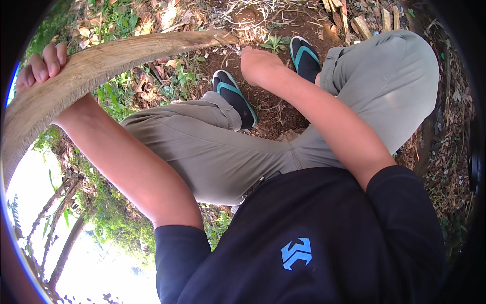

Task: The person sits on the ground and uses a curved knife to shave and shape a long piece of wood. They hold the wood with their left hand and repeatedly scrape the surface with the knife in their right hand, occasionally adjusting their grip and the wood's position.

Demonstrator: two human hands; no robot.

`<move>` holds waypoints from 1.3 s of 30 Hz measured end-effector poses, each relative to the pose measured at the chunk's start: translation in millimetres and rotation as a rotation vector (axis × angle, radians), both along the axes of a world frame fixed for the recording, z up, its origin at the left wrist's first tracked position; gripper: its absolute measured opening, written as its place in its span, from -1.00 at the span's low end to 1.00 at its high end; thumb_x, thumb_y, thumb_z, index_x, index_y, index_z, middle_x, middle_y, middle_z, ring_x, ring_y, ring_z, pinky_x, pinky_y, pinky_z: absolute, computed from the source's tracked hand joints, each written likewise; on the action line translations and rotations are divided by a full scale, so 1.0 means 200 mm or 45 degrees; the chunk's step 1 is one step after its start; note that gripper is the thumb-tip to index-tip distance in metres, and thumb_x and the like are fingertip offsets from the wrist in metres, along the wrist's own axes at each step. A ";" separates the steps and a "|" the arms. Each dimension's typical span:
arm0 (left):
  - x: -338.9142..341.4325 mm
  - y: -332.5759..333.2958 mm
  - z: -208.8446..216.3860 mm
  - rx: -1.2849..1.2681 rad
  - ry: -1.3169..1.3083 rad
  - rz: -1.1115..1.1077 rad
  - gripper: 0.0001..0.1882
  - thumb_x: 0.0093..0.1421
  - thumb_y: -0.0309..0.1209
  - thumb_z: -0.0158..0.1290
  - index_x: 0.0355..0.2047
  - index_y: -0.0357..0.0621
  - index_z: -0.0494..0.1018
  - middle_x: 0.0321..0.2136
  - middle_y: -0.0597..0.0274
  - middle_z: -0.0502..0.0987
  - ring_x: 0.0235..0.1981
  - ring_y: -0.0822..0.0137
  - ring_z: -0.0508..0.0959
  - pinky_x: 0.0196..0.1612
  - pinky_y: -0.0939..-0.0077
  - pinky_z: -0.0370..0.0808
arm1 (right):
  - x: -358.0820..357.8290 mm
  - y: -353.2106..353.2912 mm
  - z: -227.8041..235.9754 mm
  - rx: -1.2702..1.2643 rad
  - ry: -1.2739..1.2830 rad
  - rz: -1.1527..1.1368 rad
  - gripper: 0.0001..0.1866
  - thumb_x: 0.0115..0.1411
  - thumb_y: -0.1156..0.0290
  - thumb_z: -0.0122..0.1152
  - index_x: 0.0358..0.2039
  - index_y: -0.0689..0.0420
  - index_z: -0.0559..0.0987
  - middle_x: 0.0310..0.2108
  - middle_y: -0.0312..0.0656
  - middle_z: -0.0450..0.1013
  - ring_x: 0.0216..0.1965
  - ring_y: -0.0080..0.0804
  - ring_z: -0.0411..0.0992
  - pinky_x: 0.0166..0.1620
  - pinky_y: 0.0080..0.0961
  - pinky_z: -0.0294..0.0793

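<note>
A long wooden plank point(121, 54) with a rough sawn edge slants across the upper left and looks bowed in this wide view. My left hand point(44, 65) grips it, fingers curled over the far edge and the forearm passing beneath. Close to the plank's narrow far end, my right hand point(259, 66) is closed. A thin, pale bit of something shows between that hand and the plank tip, too small to name. The fingers of the right hand are mostly hidden behind its back.
My feet, in dark flip-flops with teal straps point(234, 96), stand on brown soil below the plank's end. A small green plant point(275, 43) grows between them. Split wood pieces point(362, 26) lie at the upper right. Dry leaves and grass surround the left side.
</note>
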State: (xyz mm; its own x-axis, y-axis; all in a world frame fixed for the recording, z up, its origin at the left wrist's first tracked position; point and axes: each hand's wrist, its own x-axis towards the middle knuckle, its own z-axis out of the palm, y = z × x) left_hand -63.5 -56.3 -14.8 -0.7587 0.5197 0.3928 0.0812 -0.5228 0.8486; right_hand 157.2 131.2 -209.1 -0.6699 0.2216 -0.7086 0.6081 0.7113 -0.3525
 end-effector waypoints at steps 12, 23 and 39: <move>-0.14 -0.10 -0.02 0.041 -0.046 -0.160 -0.68 0.16 -0.35 -0.22 -0.74 0.00 0.25 -0.77 0.34 0.30 -0.68 0.37 0.34 -0.50 0.47 0.25 | -0.21 -0.07 -0.27 0.115 -0.220 0.187 -0.66 -0.11 0.48 0.18 -0.23 0.19 0.61 -0.16 -0.02 0.50 -0.19 -0.15 0.51 -0.14 -0.27 0.50; -0.09 -0.07 0.00 -0.030 -0.019 -0.242 -0.67 0.18 -0.26 -0.14 -0.72 -0.02 0.29 -0.73 0.30 0.35 -0.65 0.33 0.37 -0.47 0.44 0.28 | -0.11 0.02 -0.28 0.097 -0.152 0.287 -0.71 -0.08 0.51 0.12 -0.28 0.23 0.61 -0.21 0.03 0.50 -0.18 -0.11 0.51 -0.15 -0.34 0.50; -0.10 -0.05 0.01 -0.038 -0.074 -0.190 -0.64 0.17 -0.24 -0.13 -0.77 0.04 0.30 -0.80 0.35 0.30 -0.69 0.40 0.34 -0.48 0.52 0.25 | -0.12 -0.04 -0.18 -0.015 -0.335 0.243 -0.67 -0.10 0.45 0.19 -0.23 0.19 0.60 -0.15 0.00 0.49 -0.13 -0.07 0.49 -0.11 -0.34 0.49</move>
